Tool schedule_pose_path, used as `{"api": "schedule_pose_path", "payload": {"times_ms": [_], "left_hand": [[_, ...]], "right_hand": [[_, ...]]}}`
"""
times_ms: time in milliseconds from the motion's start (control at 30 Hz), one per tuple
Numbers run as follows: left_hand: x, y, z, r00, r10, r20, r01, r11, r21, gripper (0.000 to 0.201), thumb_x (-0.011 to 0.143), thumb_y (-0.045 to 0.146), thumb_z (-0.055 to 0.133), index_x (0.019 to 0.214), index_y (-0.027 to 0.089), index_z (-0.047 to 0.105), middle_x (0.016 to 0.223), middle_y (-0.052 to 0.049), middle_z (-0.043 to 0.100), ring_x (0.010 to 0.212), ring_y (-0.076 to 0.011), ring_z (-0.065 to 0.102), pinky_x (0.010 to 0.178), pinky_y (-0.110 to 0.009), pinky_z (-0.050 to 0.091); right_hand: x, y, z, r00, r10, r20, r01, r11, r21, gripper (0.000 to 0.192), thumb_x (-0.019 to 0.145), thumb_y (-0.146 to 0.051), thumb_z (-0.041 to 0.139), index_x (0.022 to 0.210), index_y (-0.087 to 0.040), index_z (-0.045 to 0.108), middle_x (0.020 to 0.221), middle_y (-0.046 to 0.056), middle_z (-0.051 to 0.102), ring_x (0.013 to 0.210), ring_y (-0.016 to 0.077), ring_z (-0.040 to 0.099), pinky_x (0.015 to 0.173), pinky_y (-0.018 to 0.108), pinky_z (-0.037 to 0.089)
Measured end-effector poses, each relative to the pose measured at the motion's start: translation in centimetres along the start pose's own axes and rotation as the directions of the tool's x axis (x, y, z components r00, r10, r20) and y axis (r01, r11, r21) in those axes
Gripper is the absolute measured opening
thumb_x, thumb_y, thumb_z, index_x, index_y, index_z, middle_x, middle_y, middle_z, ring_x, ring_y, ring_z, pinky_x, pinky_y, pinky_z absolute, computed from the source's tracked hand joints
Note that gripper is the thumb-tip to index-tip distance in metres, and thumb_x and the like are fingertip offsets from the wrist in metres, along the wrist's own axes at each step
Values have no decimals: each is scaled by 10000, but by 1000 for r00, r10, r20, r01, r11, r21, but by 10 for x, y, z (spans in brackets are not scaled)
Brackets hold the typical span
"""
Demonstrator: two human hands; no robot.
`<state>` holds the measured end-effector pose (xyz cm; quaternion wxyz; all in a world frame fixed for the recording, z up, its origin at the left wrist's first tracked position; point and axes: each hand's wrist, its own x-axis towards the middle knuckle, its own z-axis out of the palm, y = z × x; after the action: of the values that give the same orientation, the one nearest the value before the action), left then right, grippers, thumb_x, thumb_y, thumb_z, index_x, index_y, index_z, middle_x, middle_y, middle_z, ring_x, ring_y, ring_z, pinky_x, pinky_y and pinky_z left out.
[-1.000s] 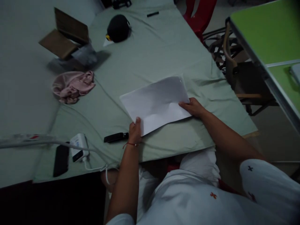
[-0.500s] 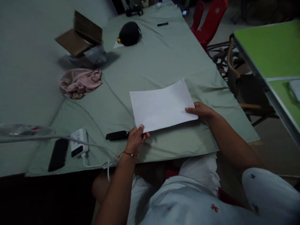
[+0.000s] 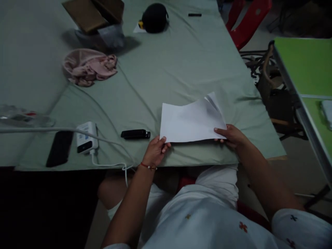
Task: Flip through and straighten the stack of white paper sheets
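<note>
Thumb and fingers of the left hand point(image 3: 155, 152) are closed on the near left corner of the white paper sheets point(image 3: 190, 121), thumb above, other fingers curled at the lower edge. The right hand point(image 3: 233, 136) pinches the near right corner likewise, its thumb laid flat across the top face and fingertips showing below. The sheets, spanning the gap between the hands, lie over the near part of the green tablecloth point(image 3: 178, 74); their far right corner lifts and parts into layers. Just left of the left hand rests a black stapler point(image 3: 135, 134); farther left, a white power bank point(image 3: 86, 138) beside a dark phone point(image 3: 59, 148). Beyond lies a crumpled pink cloth point(image 3: 97, 68).
</note>
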<state>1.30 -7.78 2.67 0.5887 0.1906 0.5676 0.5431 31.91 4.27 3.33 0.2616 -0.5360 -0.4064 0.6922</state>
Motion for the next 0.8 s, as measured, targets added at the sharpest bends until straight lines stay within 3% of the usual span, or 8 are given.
{"api": "schedule_pose_path", "payload": {"times_ms": [200,367,433,533,600,633,700,800], "left_hand": [[-10,-3,-19,996,84,-41,-79,990,114,464,673,428,874,935,162,599,665,-28,737,450,-48,417,478,-183,289],[-20,-5,-42,959,232,-160,-191,953,237,363,743,407,800,974,182,632,657,-2,720,458,-92,462,467,-210,326],[-22,-6,-54,897,367,-246,-273,898,344,262,821,386,735,977,192,653,683,4,713,489,-108,496,492,-220,367],[-21,-5,-74,711,606,-356,-347,744,571,166,910,331,642,994,195,687,809,-30,730,705,-162,654,687,-260,514],[-19,-3,-86,584,739,-337,-338,599,726,184,931,277,598,1041,183,712,957,-81,751,932,-218,708,890,-324,553],[-16,-1,-90,541,788,-294,-327,519,789,229,933,242,573,1092,174,724,1051,-110,758,1040,-244,706,986,-364,543],[-11,1,-96,514,840,-173,-315,372,873,389,909,155,526,1245,162,720,1271,-154,739,1257,-279,656,1158,-433,473],[-1,0,-92,576,817,-29,-323,260,910,675,828,54,491,1487,146,606,1558,-171,609,1504,-286,509,1302,-468,340]], "right_hand": [[-10,-2,10,979,-53,-195,51,999,-14,326,653,-312,940,738,-189,650,661,20,643,493,95,553,342,167,404],[-9,-5,28,979,-61,-194,63,998,4,309,645,-283,934,739,-185,657,680,20,646,490,87,541,334,168,392],[-5,-6,36,981,-64,-184,65,998,-1,301,646,-266,930,736,-182,656,675,14,648,492,86,549,342,164,396],[3,-7,45,983,-68,-168,65,998,-20,273,664,-243,913,727,-176,656,651,0,644,490,84,555,354,156,405],[8,-8,50,984,-66,-166,63,998,-28,243,682,-219,894,727,-170,660,645,-4,645,483,77,550,359,150,406],[10,-9,52,984,-68,-166,64,997,-29,230,691,-208,885,730,-168,662,649,-4,647,480,75,550,361,149,407],[13,-11,56,984,-78,-163,73,997,-35,218,708,-195,873,729,-163,658,656,-2,645,477,72,557,363,145,410],[16,-15,64,985,-85,-148,77,996,-54,222,730,-197,868,721,-157,650,652,5,634,481,76,574,373,143,429]]}}
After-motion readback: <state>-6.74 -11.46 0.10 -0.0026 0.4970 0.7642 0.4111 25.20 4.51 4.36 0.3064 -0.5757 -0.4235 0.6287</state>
